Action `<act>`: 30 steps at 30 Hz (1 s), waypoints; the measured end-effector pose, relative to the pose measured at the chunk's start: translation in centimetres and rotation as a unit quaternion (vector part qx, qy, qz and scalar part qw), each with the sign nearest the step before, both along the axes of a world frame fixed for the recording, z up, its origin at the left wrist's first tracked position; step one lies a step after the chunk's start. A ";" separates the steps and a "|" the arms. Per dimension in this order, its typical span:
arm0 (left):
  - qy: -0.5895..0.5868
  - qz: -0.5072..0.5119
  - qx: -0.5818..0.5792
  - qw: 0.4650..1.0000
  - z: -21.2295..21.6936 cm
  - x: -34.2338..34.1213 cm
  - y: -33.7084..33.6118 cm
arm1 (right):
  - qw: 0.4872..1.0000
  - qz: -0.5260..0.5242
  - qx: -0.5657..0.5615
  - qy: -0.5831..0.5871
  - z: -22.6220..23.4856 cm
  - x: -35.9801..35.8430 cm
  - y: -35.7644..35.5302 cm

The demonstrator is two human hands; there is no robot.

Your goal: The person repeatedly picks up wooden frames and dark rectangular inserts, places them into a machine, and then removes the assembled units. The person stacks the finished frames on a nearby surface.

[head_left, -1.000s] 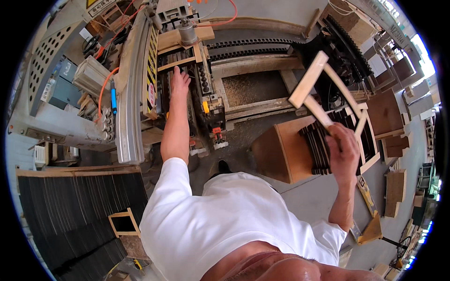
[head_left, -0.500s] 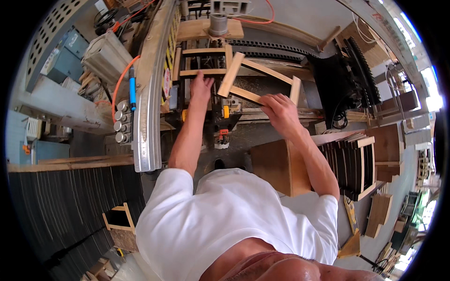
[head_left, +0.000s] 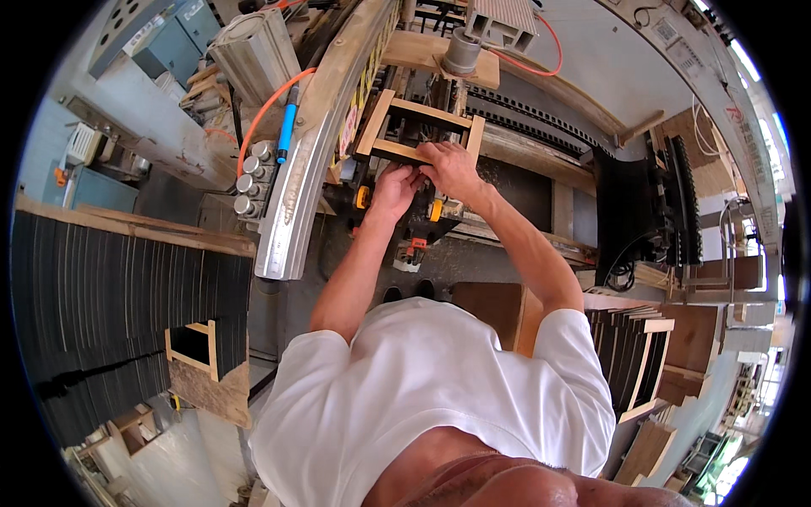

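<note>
A rectangular frame of pale wood with dark edges (head_left: 376, 122) lies on the machine in front of me, under a round metal cylinder (head_left: 461, 52). My right hand (head_left: 453, 171) has its fingers curled over the near bar of this frame, right of the bar's middle. Just below that bar is my left hand (head_left: 397, 189), its fingers bent together close against my right fingertips. What the left fingers hold, if anything, is hidden. Yellow-orange round parts (head_left: 363, 197) of the machine sit on both sides of my hands.
An aluminium rail (head_left: 283, 241) with a blue pen-like tool (head_left: 287, 133) and round knobs (head_left: 245, 184) runs along the left. Stacked dark frames (head_left: 101, 279) fill the lower left; more (head_left: 617, 355) stand at right. A brown box (head_left: 490, 308) sits by my right arm.
My right hand has brought the frame it held leftward onto the machine, where a frame lay; only one shows there now. My left hand has come off the near bar toward my right fingers.
</note>
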State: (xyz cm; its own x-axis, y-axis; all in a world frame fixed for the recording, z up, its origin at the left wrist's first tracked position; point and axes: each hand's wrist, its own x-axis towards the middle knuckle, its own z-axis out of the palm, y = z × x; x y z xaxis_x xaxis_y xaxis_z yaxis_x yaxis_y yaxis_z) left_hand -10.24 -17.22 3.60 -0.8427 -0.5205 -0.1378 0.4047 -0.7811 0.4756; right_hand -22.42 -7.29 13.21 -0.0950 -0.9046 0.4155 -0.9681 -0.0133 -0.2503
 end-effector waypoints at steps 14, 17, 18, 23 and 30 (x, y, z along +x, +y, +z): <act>-0.106 0.101 0.008 0.989 2.1 9.8 10.0 | 0.999 0.039 -0.008 -0.032 -3.6 -7.7 -7.7; -0.126 0.117 0.005 0.985 3.0 12.9 12.9 | 0.999 0.039 0.004 -0.024 -4.4 -8.7 -8.6; -0.143 0.129 0.010 0.981 3.4 13.8 13.8 | 0.999 0.038 0.015 -0.022 -4.2 -8.5 -8.7; -0.169 0.134 0.011 0.976 4.8 16.2 16.3 | 0.999 -0.004 0.028 -0.019 -3.9 -8.8 -9.5; -0.206 0.117 -0.021 0.971 4.1 19.2 15.9 | 0.998 -0.045 0.036 -0.032 -3.6 -10.1 -11.7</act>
